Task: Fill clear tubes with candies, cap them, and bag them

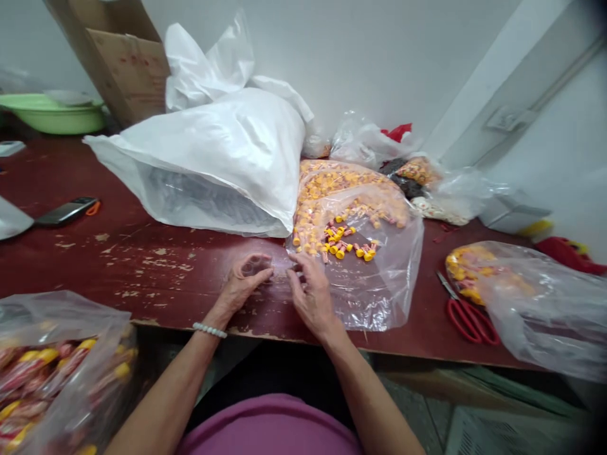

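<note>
Clear plastic is what my fingers are on: a small see-through bag (265, 268) lying flat on the table just ahead of me, between my two hands. My left hand (241, 284) curls with thumb and fingertips pinching its left edge, and my right hand (310, 294) has its fingers spread on the film at the right edge, fingertips pressed down rather than closed. The hands sit close together, almost touching at the fingertips. I cannot tell where this small bag ends and the bigger one starts.

That bigger one, an open bag of yellow-and-pink candies (346, 221), lies just beyond and to the right of my right hand, its mouth sprawling toward me and its long axis running away toward the wall. My right hand is plainly the nearer one to it; a few loose pieces lie just past my fingertips.

The surface is a dark red table (118, 253), scuffed and chipped pale in patches. Red scissors (467, 316) lie to the right, beside another bag of candies (521, 297). A large white sack (218, 164) fills the middle, a phone (66, 210) lies to the left, a green basin (52, 112) stands at the far left, and a bag of packed sweets (57, 373) sits by my left elbow. White walls close the room behind.
</note>
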Tool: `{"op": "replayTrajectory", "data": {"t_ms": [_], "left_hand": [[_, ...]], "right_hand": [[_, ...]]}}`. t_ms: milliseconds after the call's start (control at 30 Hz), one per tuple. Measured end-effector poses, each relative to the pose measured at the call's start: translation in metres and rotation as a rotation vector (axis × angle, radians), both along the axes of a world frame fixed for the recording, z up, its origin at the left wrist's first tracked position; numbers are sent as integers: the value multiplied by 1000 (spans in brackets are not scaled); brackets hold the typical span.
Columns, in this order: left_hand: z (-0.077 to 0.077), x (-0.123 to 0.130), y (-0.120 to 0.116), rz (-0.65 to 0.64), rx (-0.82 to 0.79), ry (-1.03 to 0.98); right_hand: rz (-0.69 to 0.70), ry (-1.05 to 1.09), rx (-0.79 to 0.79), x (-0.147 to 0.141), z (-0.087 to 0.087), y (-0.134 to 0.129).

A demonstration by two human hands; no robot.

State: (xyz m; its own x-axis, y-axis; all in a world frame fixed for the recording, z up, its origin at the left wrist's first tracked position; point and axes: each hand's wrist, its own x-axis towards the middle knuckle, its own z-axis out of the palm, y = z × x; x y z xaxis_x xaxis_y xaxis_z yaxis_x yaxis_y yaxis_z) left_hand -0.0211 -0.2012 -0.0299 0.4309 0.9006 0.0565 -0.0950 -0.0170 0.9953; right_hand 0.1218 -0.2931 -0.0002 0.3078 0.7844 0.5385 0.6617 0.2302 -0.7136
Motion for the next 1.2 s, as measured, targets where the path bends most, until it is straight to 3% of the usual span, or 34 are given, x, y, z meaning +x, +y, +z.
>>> {"op": "replayTrajectory", "data": {"t_ms": [100, 167, 267, 333, 567, 700, 833, 1000, 1100, 1200], "left_hand": [[2, 1, -1, 13, -76, -80], [5, 2, -2, -13, -92, -73], [8, 4, -3, -55, -96, -24], [8, 5, -3, -66, -108, -16], [1, 4, -1, -92, -70, 9], [0, 2, 1, -108, -5, 54], [1, 2, -1, -96, 39, 101], [-1, 6, -10, -46, 42, 67], [-5, 9, -19, -32, 32, 32], [-6, 13, -31, -70, 85, 59]], "right_hand": [[-246, -92, -48, 61, 5, -6], [-435, -181, -240, 109, -1, -3], [-501, -292, -422, 162, -19, 8], [-503, -313, -447, 177, -30, 13], [-372, -378, -526, 155, -47, 9], [-248, -442, -421, 135, -47, -4], [-385, -423, -262, 127, -52, -14], [-480, -386, -253, 129, -60, -22], [-411, -254, -188, 120, -51, -29], [-263, -72, -108, 91, -25, -37]]}}
